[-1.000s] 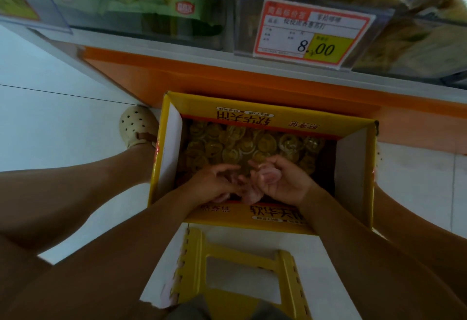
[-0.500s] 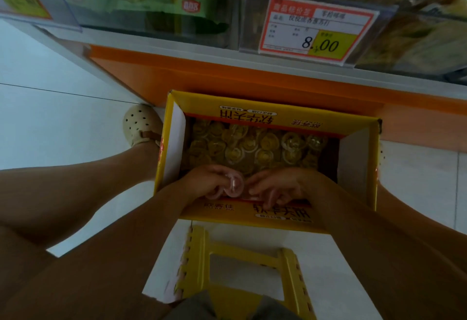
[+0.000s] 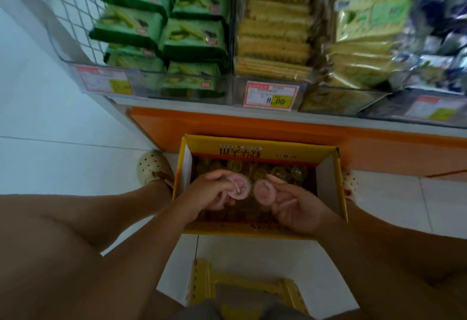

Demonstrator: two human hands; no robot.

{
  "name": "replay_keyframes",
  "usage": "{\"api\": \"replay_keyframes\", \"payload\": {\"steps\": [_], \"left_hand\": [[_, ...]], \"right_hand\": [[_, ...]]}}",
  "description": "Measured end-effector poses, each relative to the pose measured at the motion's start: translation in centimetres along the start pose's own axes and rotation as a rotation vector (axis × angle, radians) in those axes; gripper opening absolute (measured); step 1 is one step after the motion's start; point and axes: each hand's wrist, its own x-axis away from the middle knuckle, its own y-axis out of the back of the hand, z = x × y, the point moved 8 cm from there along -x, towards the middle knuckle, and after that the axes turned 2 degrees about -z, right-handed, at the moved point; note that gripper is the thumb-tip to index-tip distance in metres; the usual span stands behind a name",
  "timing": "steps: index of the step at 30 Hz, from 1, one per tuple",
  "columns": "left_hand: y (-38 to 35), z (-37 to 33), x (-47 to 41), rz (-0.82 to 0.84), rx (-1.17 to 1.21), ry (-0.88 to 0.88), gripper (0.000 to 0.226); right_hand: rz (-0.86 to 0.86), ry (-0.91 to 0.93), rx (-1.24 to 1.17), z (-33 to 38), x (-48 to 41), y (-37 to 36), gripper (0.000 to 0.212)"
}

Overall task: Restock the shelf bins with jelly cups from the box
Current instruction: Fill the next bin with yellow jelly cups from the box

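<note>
Left grip (image 3: 209,193) curled round pink jelly cups (image 3: 238,188); right grip (image 3: 298,208), palm up, fingers bent round other pink cups (image 3: 264,192); both over open box (image 3: 252,147).

Place: a shop's snack aisle is showing here.
Shelf: a low shelf (image 3: 192,107) with an orange base is standing just behind the open yellow box (image 3: 260,151).
Bins: clear bins (image 3: 151,85) are lining the shelf above the box, carrying stacked green packets (image 3: 194,41), yellow wafer packs (image 3: 273,49) and, further right, blue-silver packets (image 3: 444,29).
Price tags: a red-bordered price tag (image 3: 271,94) reading 8.00 is hanging on a bin front straight above the box; similar tags (image 3: 103,82) are hanging up-left and up-right of it.
Stock: the box is sitting on the white tiled floor (image 3: 63,163), holding many jelly cups (image 3: 280,171).
Shelf end: a white wire grid (image 3: 75,3) is rising up-left of the box.
</note>
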Motion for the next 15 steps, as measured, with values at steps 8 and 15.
{"api": "replay_keyframes", "payload": {"steps": [8, 15], "left_hand": [[-0.9, -7.1, 7.1, -0.073, 0.100, -0.217, 0.025], [0.8, -14.3, 13.8, -0.140, 0.069, -0.454, 0.024]], "right_hand": [[0.117, 0.226, 0.336, -0.2, 7.4, -8.9, 0.047], [0.007, 0.444, 0.486, 2.3, 14.6, -13.7, 0.032]]}}
